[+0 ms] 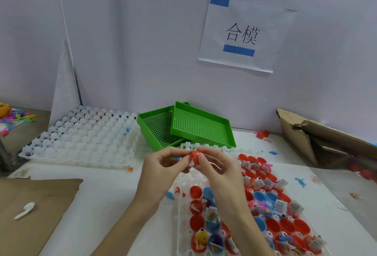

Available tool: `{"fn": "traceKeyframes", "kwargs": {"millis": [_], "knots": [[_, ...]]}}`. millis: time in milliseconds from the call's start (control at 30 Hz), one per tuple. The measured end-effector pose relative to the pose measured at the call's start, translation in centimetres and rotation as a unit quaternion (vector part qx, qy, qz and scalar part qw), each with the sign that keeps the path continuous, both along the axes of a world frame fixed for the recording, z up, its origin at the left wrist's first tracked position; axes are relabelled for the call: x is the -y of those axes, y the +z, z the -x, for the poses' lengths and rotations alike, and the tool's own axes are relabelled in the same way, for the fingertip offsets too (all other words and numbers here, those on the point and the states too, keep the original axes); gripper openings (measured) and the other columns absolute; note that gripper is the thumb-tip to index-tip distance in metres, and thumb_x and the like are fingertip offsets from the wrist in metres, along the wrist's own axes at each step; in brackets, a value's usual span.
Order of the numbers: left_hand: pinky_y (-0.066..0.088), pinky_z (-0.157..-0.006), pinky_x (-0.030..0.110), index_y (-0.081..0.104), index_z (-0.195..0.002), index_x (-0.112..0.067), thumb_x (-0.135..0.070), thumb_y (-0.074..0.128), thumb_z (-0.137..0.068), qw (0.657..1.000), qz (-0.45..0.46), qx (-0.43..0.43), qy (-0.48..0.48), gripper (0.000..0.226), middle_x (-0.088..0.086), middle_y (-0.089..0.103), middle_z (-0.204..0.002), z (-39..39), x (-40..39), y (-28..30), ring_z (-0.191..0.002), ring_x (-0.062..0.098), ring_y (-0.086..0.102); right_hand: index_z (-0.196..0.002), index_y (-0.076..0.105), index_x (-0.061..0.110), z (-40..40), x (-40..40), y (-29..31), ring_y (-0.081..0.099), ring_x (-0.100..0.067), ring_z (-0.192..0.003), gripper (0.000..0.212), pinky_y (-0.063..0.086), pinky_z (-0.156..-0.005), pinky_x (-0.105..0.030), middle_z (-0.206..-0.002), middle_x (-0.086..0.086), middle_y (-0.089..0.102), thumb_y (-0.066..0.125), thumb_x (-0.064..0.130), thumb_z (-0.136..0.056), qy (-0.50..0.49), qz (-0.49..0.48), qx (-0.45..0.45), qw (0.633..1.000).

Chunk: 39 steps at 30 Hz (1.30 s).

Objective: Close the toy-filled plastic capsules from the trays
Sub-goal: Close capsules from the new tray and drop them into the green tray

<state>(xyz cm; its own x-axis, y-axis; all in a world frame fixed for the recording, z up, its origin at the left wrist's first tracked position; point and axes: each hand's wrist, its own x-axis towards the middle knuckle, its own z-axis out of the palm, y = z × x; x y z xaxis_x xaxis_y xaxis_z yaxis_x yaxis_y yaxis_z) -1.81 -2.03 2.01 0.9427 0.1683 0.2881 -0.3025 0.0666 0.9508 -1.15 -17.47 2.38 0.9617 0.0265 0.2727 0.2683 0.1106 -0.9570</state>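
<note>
Nearest to me, the white capsule tray [181, 225] sits on the surface [114, 194] under my forearms, its cups holding open red and blue capsule halves [273, 225] with small packeted toys inside. Above it I hold one red capsule [196, 158] in both hands: my left hand [163, 166] pinches it from the left, my right hand [212, 164] curls over its right side, fingertips pressing inward. I judge the shell light, thin and stiff, likely slick, so the best hold is on the two domes, squeezing straight along the seam line so the rims snap without crushing. My fingers hide the seam, so I cannot tell whether the halves have met, nor what a white scrap at its left edge is. Behind lie an empty white tray [81, 137] and two green perforated trays [200, 125]; a torn cardboard box [318, 139] is cut off at right
</note>
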Motion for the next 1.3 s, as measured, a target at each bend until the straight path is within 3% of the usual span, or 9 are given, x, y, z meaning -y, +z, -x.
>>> {"fn": "traceKeyframes", "kwargs": {"millis": [267,500,567,767,933,1067,1300], "knots": [[0.058,-0.071,0.019,0.081,-0.092,-0.017,-0.01,0.079,-0.089,0.998,-0.061,0.033,0.006,0.008,0.001,0.079,-0.082,0.06,0.21,0.1,-0.075,0.016,0.077,-0.108,0.078,0.02,0.04,0.0,0.04,0.076,-0.017,-0.097,0.014,0.061,-0.085,-0.025,-0.102,0.001,0.079,0.074,0.021,-0.094,-0.004,-0.018,-0.007,1.0],[0.06,-0.087,0.027,0.078,-0.114,-0.01,-0.004,0.068,-0.097,0.993,-0.098,0.051,-0.048,0.02,0.002,0.079,-0.104,0.39,0.43,0.35,-0.096,0.019,0.075,-0.106,0.079,0.02,-0.09,0.38,0.26,0.077,-0.016,-0.095,0.014,0.06,-0.079,-0.02,-0.1,0.001,0.079,0.073,0.021,-0.093,-0.021,-0.037,-0.005,0.999],[0.06,-0.087,0.029,0.078,-0.112,-0.011,-0.004,0.069,-0.097,0.993,-0.105,0.048,-0.033,0.019,0.001,0.079,-0.102,0.35,0.51,0.3,-0.094,0.018,0.076,-0.105,0.079,0.022,-0.14,0.49,0.29,0.076,-0.016,-0.096,0.013,0.06,-0.081,-0.021,-0.101,0.001,0.079,0.074,0.022,-0.093,-0.01,-0.035,-0.008,0.999],[0.057,-0.079,0.017,0.083,-0.106,-0.016,-0.008,0.078,-0.09,0.999,-0.028,0.002,-0.017,0.019,-0.002,0.081,-0.098,0.01,0.09,-0.03,-0.09,0.014,0.078,-0.106,0.078,0.025,0.04,0.08,0.3,0.075,-0.017,-0.103,0.014,0.06,-0.089,-0.026,-0.108,0.003,0.077,0.074,0.02,-0.093,0.023,0.002,0.01,1.0],[0.06,-0.079,0.021,0.084,-0.095,-0.021,-0.025,0.089,-0.071,0.999,0.035,-0.016,-0.013,0.025,0.005,0.081,-0.091,-0.01,-0.18,0.1,-0.089,0.021,0.079,-0.107,0.077,0.026,0.2,0.14,0.57,0.074,-0.016,-0.106,0.015,0.059,-0.091,-0.025,-0.11,0.001,0.077,0.074,0.021,-0.093,0.037,0.01,0.03,0.999],[0.062,-0.079,0.026,0.08,-0.086,-0.023,-0.016,0.088,-0.079,1.0,-0.013,0.019,0.002,0.013,0.004,0.08,-0.084,-0.09,-0.37,0.03,-0.083,0.02,0.079,-0.105,0.077,0.029,0.28,-0.05,0.59,0.074,-0.014,-0.104,0.015,0.058,-0.086,-0.022,-0.108,0.003,0.077,0.075,0.023,-0.093,0.022,0.02,0.04,0.999],[0.061,-0.086,0.03,0.077,-0.108,-0.015,-0.007,0.072,-0.096,0.991,-0.103,0.084,-0.01,0.015,-0.001,0.079,-0.097,0.32,0.15,0.19,-0.092,0.019,0.077,-0.108,0.076,0.022,0.12,0.19,0.53,0.075,-0.016,-0.1,0.015,0.058,-0.084,-0.02,-0.105,0.003,0.078,0.072,0.015,-0.096,0.005,0.008,0.044,0.999]]}}
